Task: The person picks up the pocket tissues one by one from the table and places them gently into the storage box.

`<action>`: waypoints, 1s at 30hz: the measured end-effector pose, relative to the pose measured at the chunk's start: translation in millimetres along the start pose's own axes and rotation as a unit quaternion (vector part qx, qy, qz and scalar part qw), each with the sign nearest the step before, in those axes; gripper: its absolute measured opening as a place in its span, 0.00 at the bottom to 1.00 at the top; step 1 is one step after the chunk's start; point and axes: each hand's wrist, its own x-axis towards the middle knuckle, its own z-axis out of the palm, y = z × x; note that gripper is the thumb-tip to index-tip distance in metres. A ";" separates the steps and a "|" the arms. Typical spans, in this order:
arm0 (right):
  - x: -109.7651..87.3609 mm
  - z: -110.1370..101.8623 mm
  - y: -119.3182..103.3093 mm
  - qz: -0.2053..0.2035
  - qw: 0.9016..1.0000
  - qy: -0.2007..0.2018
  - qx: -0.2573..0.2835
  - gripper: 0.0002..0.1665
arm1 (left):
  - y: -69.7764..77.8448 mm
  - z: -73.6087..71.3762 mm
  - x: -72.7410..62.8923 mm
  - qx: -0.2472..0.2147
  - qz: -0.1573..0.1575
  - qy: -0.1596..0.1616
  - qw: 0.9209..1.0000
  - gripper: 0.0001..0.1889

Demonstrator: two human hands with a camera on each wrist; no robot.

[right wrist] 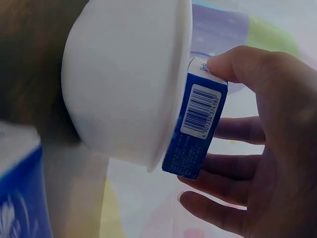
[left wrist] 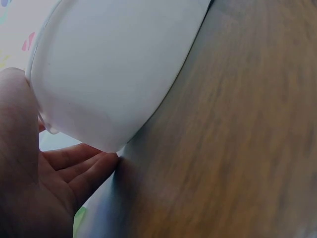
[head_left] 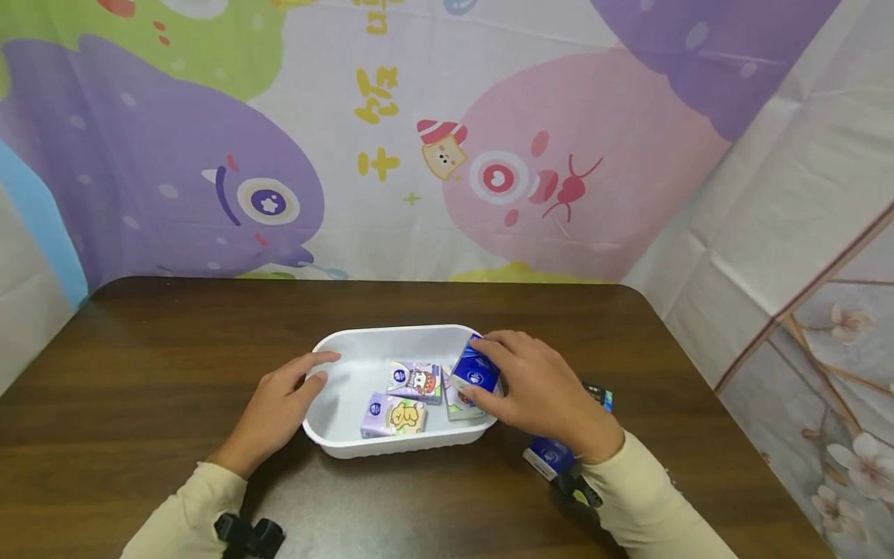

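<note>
At its left end, my left hand [head_left: 275, 404] holds the white plastic tub [head_left: 342, 445]. The thumb lies at the rim, and in the left wrist view several fingers [left wrist: 91, 173] touch the outside of the wall. My right hand [head_left: 534, 380] pinches a blue tissue pack [head_left: 476, 366] between thumb and fingers over the tub's right end. A barcode on the pack [right wrist: 195, 119] faces the right wrist camera. Inside the tub lie a tissue pack with a white cartoon figure [head_left: 415, 382], one with a yellow cartoon figure [head_left: 393, 416], and a third pack [head_left: 461, 404] partly under the blue one.
Another blue tissue pack [head_left: 549, 456] rests on the brown table [head_left: 391, 505] below the right forearm. A dark pack [head_left: 601, 396] shows partly behind the right wrist. A cartoon-print cloth [head_left: 391, 225] hangs at the back, and a flowered cloth [head_left: 831, 365] on the right.
</note>
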 end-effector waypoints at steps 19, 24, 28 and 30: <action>17.3 11.6 -22.5 -0.048 0.999 -0.016 0.014 0.38 | -1.0 -0.6 0.2 0.000 0.001 -0.003 1.000 0.16; 21.9 16.5 -27.2 -0.060 0.998 -0.026 0.012 0.38 | -1.3 -0.4 0.0 0.001 -0.001 -0.005 1.000 0.16; 24.2 18.5 -29.7 -0.067 0.997 -0.028 0.009 0.37 | -1.2 -0.7 0.2 0.003 -0.004 -0.005 1.000 0.16; 25.1 18.6 -30.7 -0.067 0.997 -0.029 0.008 0.38 | -1.0 -0.8 0.3 0.003 -0.005 -0.005 1.000 0.16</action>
